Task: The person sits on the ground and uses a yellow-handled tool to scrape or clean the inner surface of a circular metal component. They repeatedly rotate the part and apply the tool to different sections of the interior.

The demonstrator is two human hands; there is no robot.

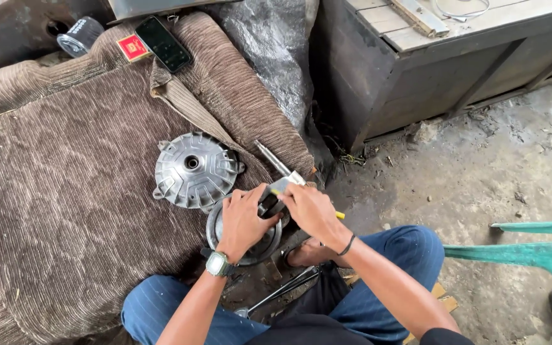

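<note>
left of the round hub (245, 239) sits a ribbed drum cover (194, 168) on the brown cloth (65, 191). left hand (243, 220) clamps down on the hub's top (right at the knees), and right hand (311, 211) grips a metal tool (280, 171) just right of it, long axis slanting up-left away from the hub.

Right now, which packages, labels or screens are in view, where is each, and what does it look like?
Phone: far edge of the brown ribbed cloth, flat, screen up and dark, black rectangle.
Small packet: just left of the phone, flat, red with a pale emblem.
Wristwatch: on the left hand's wrist, green strap, small dark face.
</note>
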